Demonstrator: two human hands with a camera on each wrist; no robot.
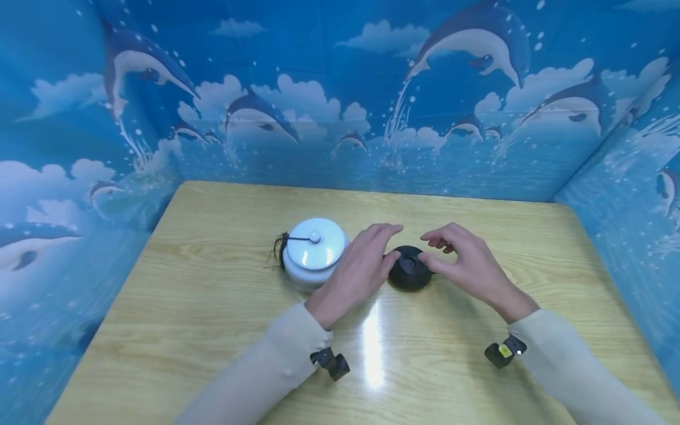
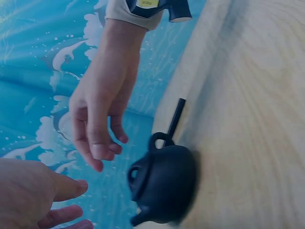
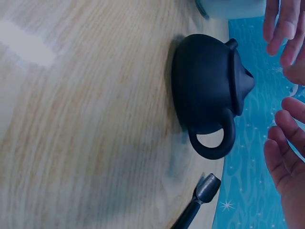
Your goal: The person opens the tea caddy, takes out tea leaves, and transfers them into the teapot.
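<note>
Teapot: A dark clay teapot (image 1: 410,280) stands upright on the pale wood-grain surface (image 1: 223,289), its lid (image 3: 245,83) on, between a pair of hands and lower than both.
Long axis: Roughly left to right, with the short spout (image 3: 232,43) facing the left hand and the loop handle (image 3: 228,136) facing the right.
Left hand: Poised above the teapot's left side, the left hand (image 1: 362,258) has its fingers loosely extended and thumb apart, holding nothing.
Right hand: Opposite, the right hand (image 1: 470,260) hangs above the handle side, fingers gently bent, thumb well apart from them, nothing in its grasp.
Clearance: Both thumbs overlap the pot's outline in the head view, yet the wrist views show space between hands and clay.
Nearer hand: Too close to call; the handle lies on the right hand's side.
Beside the handle: A dark rod (image 3: 189,212) with a blunt, thicker end lies to the right of the teapot; its full length cannot be seen.
To the left: A white lidded jar (image 1: 305,274) with a dark cord and tassel (image 1: 281,243) stands near the pot, its right edge partly hidden by the left hand.
Backdrop: Leaping dolphins on a blue curtain (image 1: 319,59), at the surface's far side.
</note>
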